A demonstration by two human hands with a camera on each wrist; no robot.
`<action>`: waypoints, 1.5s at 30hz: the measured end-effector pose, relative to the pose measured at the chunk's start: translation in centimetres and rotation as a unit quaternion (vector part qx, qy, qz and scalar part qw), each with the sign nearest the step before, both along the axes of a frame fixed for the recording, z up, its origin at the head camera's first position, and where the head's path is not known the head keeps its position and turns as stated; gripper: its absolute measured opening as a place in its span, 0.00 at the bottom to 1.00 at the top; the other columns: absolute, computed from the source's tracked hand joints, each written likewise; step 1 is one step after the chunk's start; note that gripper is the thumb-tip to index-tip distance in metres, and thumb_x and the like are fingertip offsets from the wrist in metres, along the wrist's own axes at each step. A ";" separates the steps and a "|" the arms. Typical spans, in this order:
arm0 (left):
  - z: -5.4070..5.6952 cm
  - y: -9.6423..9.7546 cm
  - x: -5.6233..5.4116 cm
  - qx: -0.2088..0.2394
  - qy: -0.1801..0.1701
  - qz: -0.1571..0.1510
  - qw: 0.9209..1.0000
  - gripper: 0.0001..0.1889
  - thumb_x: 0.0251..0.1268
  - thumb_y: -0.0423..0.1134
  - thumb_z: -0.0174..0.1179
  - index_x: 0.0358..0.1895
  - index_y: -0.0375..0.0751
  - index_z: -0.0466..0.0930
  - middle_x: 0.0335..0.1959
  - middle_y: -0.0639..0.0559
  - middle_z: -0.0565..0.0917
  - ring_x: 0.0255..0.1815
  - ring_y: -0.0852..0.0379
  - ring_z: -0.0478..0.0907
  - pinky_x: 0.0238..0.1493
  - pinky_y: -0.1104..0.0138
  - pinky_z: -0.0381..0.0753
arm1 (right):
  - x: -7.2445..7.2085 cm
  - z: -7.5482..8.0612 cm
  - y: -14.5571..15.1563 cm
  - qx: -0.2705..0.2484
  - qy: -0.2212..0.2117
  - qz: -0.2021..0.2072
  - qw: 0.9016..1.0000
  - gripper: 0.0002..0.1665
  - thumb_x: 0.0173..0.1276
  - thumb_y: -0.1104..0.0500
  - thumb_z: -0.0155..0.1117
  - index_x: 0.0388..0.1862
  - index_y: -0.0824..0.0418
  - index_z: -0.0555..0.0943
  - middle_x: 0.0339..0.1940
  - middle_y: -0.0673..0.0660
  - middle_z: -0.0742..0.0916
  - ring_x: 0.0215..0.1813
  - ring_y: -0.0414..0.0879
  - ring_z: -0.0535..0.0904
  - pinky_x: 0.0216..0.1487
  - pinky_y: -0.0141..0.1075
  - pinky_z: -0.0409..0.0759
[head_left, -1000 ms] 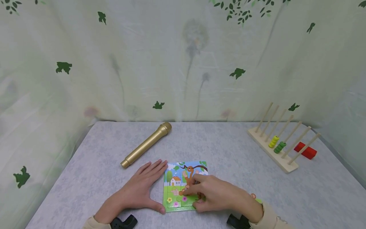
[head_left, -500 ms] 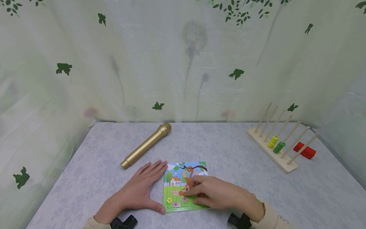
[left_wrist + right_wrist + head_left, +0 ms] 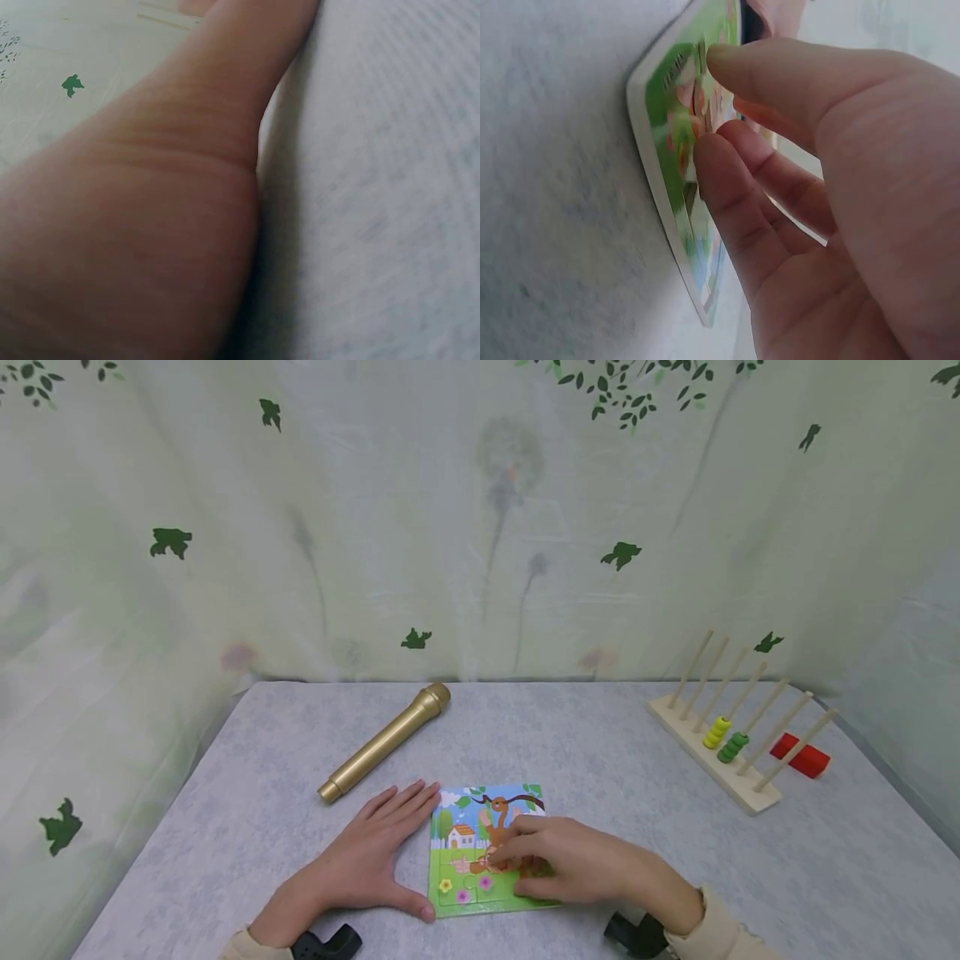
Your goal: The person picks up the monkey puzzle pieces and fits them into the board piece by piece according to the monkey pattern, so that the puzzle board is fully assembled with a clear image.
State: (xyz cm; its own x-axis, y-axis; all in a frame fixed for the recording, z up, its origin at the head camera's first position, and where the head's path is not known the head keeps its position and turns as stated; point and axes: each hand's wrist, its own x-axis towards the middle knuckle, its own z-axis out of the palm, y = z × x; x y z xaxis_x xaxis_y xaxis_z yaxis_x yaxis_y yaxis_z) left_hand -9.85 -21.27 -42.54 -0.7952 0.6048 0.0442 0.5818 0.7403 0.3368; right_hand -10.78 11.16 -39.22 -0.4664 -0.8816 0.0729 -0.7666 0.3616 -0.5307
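Note:
A small jigsaw puzzle (image 3: 452, 814) with a monkey, a house and flowers lies on the table in front of the person. The left hand (image 3: 371, 852) lies flat beside it, fingertips and thumb right at its left edge. Over the puzzle's lower right part, the right hand (image 3: 573, 864) bends its fingers and thumb onto a puzzle piece. In the right wrist view, thumb and fingertips straddle pieces of the puzzle (image 3: 656, 135), whose edges stand slightly proud of the frame. The right hand hides that part from the head camera. Mostly blurred skin fills the left wrist view.
A gold toy microphone (image 3: 386, 739) lies behind the left hand. At the back right stands a wooden peg rack (image 3: 712, 760) with yellow beads (image 3: 717, 732) and green beads (image 3: 732, 747). A red block (image 3: 801, 755) sits behind it. A printed curtain (image 3: 450, 527) hangs behind the table.
The right hand has shifted slightly right across the puzzle, and its thumb has moved up from the lower edge. The left hand stays in place.

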 end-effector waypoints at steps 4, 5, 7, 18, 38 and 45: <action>0.0 0.1 -0.1 0.000 -0.002 0.000 1.000 0.72 0.38 0.87 0.61 0.84 0.45 0.52 0.86 0.54 0.53 0.86 0.50 0.47 0.82 0.52 0.42 | -0.2 0.2 0.5 -0.002 -0.012 -0.001 1.000 0.17 0.73 0.55 0.69 0.59 0.50 0.86 0.53 0.43 0.84 0.47 0.28 0.79 0.50 0.22 0.80; 0.0 0.1 -0.1 0.000 -0.003 0.000 1.000 0.72 0.38 0.87 0.61 0.84 0.45 0.52 0.86 0.54 0.52 0.86 0.50 0.47 0.82 0.52 0.41 | -0.3 0.2 0.6 -0.002 -0.016 -0.002 1.000 0.17 0.74 0.54 0.69 0.60 0.50 0.85 0.53 0.43 0.84 0.47 0.29 0.79 0.50 0.22 0.80; 0.0 0.1 -0.1 0.001 -0.005 -0.001 1.000 0.71 0.38 0.87 0.61 0.84 0.46 0.52 0.86 0.54 0.52 0.86 0.50 0.46 0.82 0.52 0.41 | -0.3 0.4 0.7 0.001 -0.015 -0.005 1.000 0.18 0.74 0.53 0.69 0.61 0.49 0.85 0.53 0.42 0.84 0.46 0.29 0.78 0.50 0.23 0.79; -0.2 -0.1 0.0 -0.002 -0.008 0.003 1.000 0.71 0.38 0.87 0.61 0.84 0.46 0.52 0.86 0.54 0.52 0.86 0.50 0.47 0.82 0.52 0.41 | -0.2 1.2 2.3 0.006 -0.016 -0.025 1.000 0.16 0.73 0.55 0.70 0.58 0.49 0.86 0.50 0.43 0.84 0.42 0.32 0.78 0.45 0.23 0.80; -0.1 -0.1 0.0 0.000 -0.007 0.005 1.000 0.71 0.38 0.87 0.61 0.84 0.45 0.52 0.85 0.54 0.53 0.86 0.50 0.47 0.82 0.52 0.41 | 0.3 1.4 5.6 -0.018 -0.034 -0.045 0.998 0.18 0.74 0.55 0.69 0.61 0.51 0.85 0.53 0.46 0.85 0.45 0.33 0.81 0.44 0.26 0.84; -0.1 -0.1 0.0 0.000 -0.003 0.004 1.000 0.71 0.38 0.87 0.61 0.84 0.45 0.53 0.85 0.54 0.53 0.86 0.50 0.47 0.81 0.53 0.41 | 0.7 1.6 6.7 -0.011 -0.039 -0.065 0.997 0.20 0.71 0.57 0.72 0.62 0.51 0.84 0.53 0.46 0.85 0.45 0.32 0.82 0.44 0.28 0.85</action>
